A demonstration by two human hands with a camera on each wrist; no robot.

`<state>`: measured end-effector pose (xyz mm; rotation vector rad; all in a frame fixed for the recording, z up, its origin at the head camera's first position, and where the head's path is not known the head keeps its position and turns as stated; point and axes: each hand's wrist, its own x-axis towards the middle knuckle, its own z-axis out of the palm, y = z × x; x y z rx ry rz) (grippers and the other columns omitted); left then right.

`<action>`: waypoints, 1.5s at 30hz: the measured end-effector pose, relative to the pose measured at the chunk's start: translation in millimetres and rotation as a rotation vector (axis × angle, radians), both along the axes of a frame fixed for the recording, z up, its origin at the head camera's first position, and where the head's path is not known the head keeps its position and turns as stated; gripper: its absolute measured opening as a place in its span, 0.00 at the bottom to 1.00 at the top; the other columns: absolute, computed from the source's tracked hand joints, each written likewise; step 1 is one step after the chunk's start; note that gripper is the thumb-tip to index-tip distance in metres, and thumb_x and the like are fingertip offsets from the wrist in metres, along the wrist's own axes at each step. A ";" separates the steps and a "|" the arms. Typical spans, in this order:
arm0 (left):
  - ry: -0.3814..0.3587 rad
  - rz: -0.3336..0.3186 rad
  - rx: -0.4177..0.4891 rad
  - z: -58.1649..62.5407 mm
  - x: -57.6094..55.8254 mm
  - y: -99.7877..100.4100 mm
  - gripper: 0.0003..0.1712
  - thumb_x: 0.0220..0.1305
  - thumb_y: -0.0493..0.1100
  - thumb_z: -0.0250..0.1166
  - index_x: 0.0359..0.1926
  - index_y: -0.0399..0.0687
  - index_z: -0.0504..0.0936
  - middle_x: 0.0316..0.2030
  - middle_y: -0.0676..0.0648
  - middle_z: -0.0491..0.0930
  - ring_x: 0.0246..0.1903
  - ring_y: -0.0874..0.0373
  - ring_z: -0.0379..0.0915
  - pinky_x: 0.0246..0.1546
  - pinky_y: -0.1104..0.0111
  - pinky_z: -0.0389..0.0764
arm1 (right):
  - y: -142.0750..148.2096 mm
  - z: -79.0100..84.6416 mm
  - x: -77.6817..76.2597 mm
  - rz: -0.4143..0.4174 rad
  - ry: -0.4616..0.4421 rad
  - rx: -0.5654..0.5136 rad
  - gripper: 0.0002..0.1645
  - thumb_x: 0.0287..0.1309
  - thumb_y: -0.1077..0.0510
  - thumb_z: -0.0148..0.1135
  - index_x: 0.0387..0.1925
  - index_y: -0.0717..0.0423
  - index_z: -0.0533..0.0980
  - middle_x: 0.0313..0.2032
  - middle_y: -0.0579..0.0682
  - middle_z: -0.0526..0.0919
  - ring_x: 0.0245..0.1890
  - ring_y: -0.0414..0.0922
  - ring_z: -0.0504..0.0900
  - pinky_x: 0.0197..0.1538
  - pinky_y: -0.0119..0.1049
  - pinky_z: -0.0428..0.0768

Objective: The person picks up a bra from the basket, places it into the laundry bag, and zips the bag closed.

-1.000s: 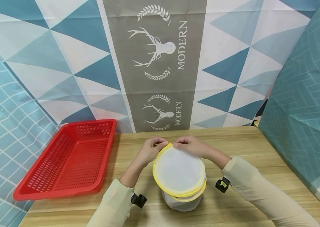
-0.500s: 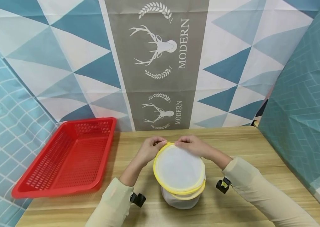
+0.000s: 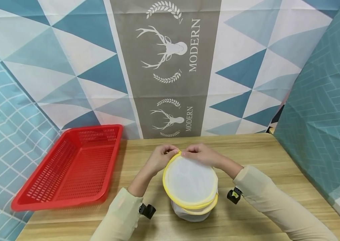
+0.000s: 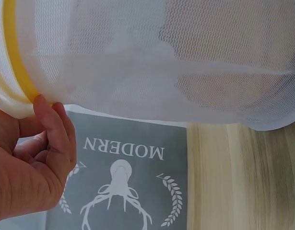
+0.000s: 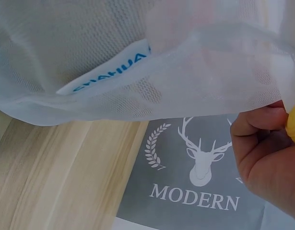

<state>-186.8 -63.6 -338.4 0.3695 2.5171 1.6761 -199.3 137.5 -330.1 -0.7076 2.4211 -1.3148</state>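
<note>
A white mesh laundry bag (image 3: 190,180) with yellow zip trim stands on the wooden table, its round lid facing up and tilted. My left hand (image 3: 160,160) pinches the yellow edge at the lid's far side. Right beside it, my right hand (image 3: 203,155) pinches the same edge, thumb on top. In the left wrist view, fingertips (image 4: 44,108) hold the yellow trim (image 4: 15,52) against the mesh wall. The right wrist view has the bag's side with a blue-lettered label (image 5: 109,69), and curled fingers (image 5: 255,127) at the yellow trim. The zip pull is hidden or too small to make out.
To the left, a red plastic basket (image 3: 106,180) with perforated walls sits at the table's edge. Behind the table (image 3: 257,154) hangs a patterned cloth (image 3: 170,83) with deer heads. Tiled-pattern cloths flank both sides. Each wrist wears a small black camera mount.
My right hand has slid slightly left along the yellow edge, closer to my left hand than half a second ago. The left hand keeps its hold, and the bag has barely moved.
</note>
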 end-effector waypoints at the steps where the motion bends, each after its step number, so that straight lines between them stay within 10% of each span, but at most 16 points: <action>1: 0.001 0.001 0.000 -0.2 -0.3 0.1 0.10 0.65 0.41 0.58 0.39 0.41 0.83 0.33 0.45 0.81 0.29 0.60 0.73 0.29 0.71 0.77 | 0.2 0.4 0.3 0.002 0.002 0.000 0.19 0.65 0.48 0.53 0.44 0.58 0.80 0.38 0.53 0.83 0.25 0.38 0.79 0.30 0.34 0.80; 27: -0.049 0.026 0.040 -1.3 0.7 0.0 0.10 0.66 0.40 0.58 0.39 0.39 0.82 0.28 0.46 0.78 0.20 0.62 0.69 0.19 0.73 0.72 | 7.4 -2.5 -0.7 -0.099 -0.050 -0.011 0.21 0.64 0.43 0.53 0.38 0.56 0.81 0.29 0.50 0.82 0.20 0.39 0.78 0.24 0.35 0.79; 45: -0.004 -0.009 0.039 -0.8 3.3 -1.3 0.09 0.65 0.38 0.58 0.38 0.38 0.82 0.31 0.45 0.80 0.26 0.61 0.71 0.26 0.72 0.75 | 1.5 5.1 3.9 -0.016 -0.007 0.002 0.17 0.65 0.47 0.54 0.39 0.55 0.81 0.30 0.49 0.82 0.22 0.39 0.78 0.27 0.35 0.79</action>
